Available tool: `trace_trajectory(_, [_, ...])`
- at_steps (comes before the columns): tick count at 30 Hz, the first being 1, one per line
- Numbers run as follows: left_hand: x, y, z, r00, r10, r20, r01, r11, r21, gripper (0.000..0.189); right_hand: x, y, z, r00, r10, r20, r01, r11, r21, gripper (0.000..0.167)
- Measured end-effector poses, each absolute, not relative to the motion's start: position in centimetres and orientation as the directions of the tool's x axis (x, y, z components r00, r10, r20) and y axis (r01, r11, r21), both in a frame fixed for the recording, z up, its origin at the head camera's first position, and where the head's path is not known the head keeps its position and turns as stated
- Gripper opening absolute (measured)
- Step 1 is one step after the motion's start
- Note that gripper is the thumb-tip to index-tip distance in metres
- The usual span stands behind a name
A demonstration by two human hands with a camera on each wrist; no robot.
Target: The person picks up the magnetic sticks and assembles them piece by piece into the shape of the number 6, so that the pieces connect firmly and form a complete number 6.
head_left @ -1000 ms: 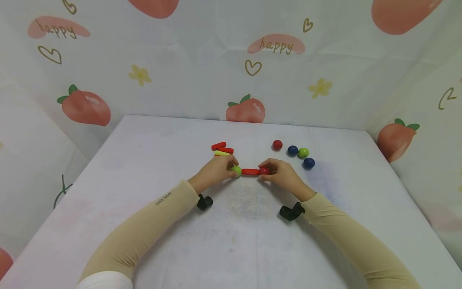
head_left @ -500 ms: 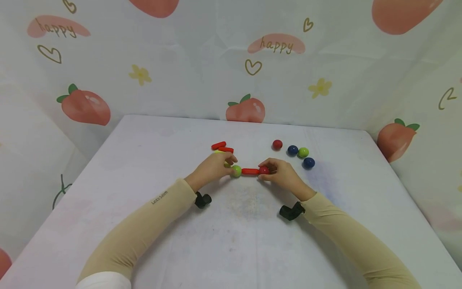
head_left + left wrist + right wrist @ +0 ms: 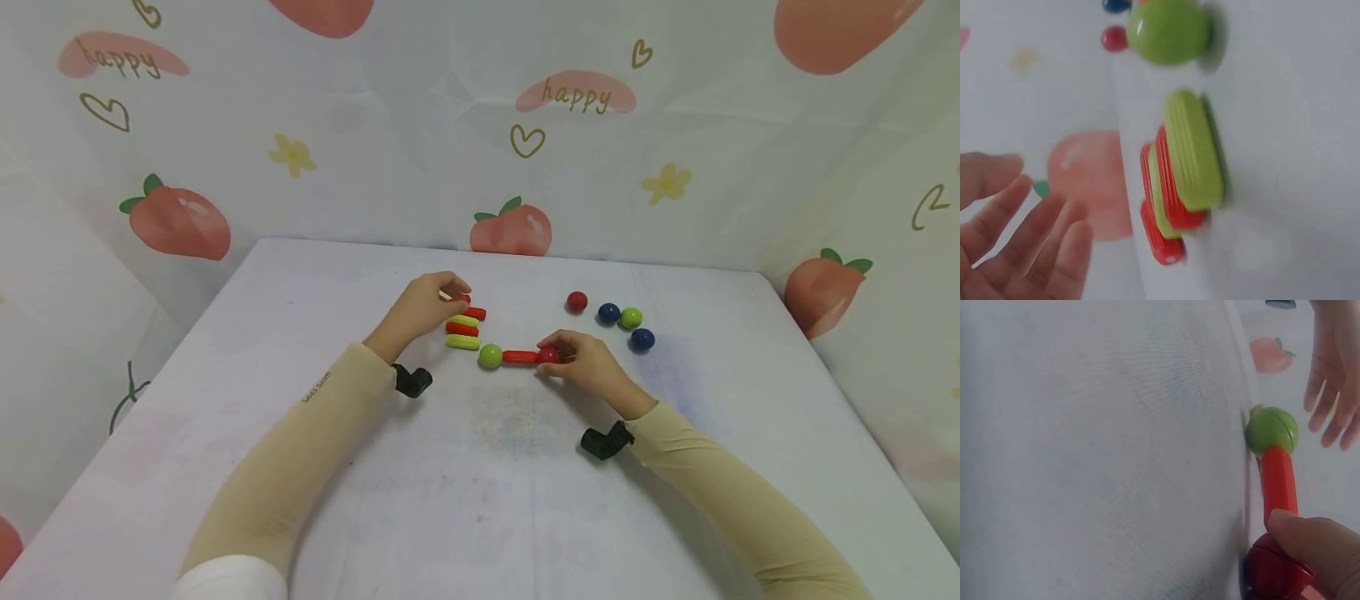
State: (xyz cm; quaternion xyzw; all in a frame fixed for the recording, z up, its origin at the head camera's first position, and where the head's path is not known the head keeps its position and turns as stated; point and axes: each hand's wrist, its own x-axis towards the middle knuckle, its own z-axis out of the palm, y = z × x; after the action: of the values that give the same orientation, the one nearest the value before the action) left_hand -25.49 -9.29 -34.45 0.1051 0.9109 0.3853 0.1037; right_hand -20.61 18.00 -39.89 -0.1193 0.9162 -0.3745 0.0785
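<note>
A red ridged rod (image 3: 521, 357) links a green ball (image 3: 491, 357) at its left to a dark red ball (image 3: 1277, 569) at its right, lying on the table. My right hand (image 3: 587, 363) holds the dark red ball, thumb against it near the rod's end. My left hand (image 3: 426, 307) hovers over the far end of a row of loose rods, its fingers spread and nothing between them in the left wrist view. Nearest in that row are a yellow-green rod (image 3: 1192, 153) and a red rod (image 3: 462, 330); the farthest red rod is partly hidden by the left hand.
Behind the right hand lie a red ball (image 3: 577, 302), a blue ball (image 3: 608, 313), a green ball (image 3: 631, 317) and another blue ball (image 3: 642, 339). A printed cloth backdrop (image 3: 405, 125) rises at the table's far edge. Black wrist cameras hang under both forearms.
My left hand has let go of the linked green ball and moved away and left, over the rods, uncovering the nearer ones. My right hand stays on the dark red ball.
</note>
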Motion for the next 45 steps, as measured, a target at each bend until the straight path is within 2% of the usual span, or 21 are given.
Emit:
trace_trajectory(5, [-27.2, -10.0, -35.1, -0.975, 0.201, -0.097, 0.058, 0.646, 0.761, 0.031, -20.5, 18.0, -39.9, -0.961, -0.275, -0.041, -0.165, 0.68, -0.714, 0.035])
trace_trajectory(11, [-28.8, -10.1, -36.4, -0.975, 0.183, -0.127, 0.014, 0.621, 0.784, 0.031, -20.6, 18.0, -40.0, -0.959, -0.28, -0.037, -0.168, 0.672, -0.722, 0.035])
trace_trajectory(24, [-31.1, -9.5, -37.3, -0.934, 0.164, -0.319, -0.102, 0.731, 0.675, 0.03, -20.7, 18.0, -40.2, -0.959, -0.283, -0.031, -0.176, 0.675, -0.717, 0.034])
trace_trajectory(37, [-31.1, -9.2, -37.1, -0.936, 0.206, -0.284, -0.014, 0.786, 0.618, 0.03, -20.7, 18.1, -40.0, -0.96, -0.28, -0.032, -0.176, 0.683, -0.709, 0.035])
trace_trajectory(45, [-30.9, -9.4, -36.9, -0.935, 0.181, -0.304, -0.059, 0.766, 0.64, 0.031, -20.6, 18.0, -39.9, -0.959, -0.282, -0.029, -0.178, 0.679, -0.712, 0.035])
